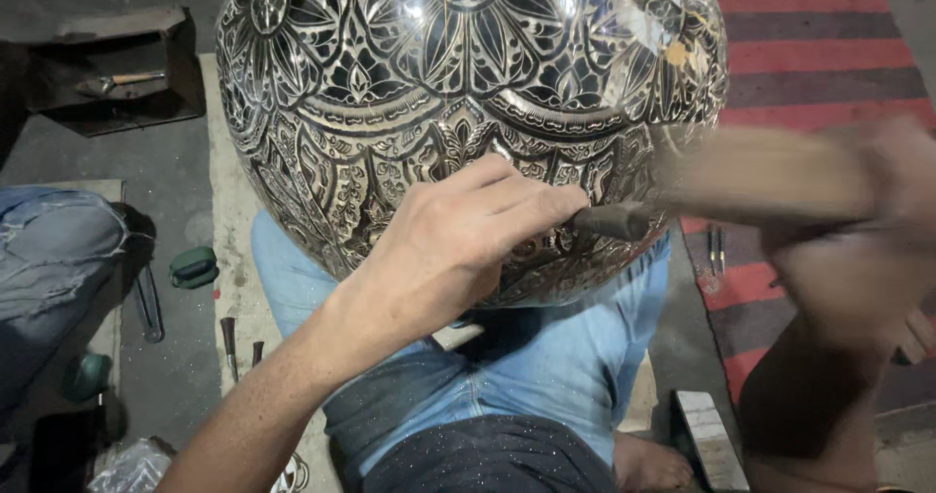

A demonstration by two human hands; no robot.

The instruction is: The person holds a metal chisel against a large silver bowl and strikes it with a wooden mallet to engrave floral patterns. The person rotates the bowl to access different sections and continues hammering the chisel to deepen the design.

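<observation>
Left hand [458,244] grips a chisel [609,222] against the engraved metal globe [468,93], frame centre. Right hand [858,259], blurred at right edge, clenches a wooden hammer [760,176].

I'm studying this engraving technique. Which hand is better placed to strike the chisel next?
The right hand: it grips the wooden mallet beside the chisel, while the left hand steadies that chisel against the engraved metal globe.

A grey concrete floor [175,161] carries everything. On its left lie a pale mat [229,259], a green case [193,267], metal pliers [148,303] and two small chisels [230,342], with a brush [117,82] farther off. A red striped rug [819,54] covers the right side.
</observation>
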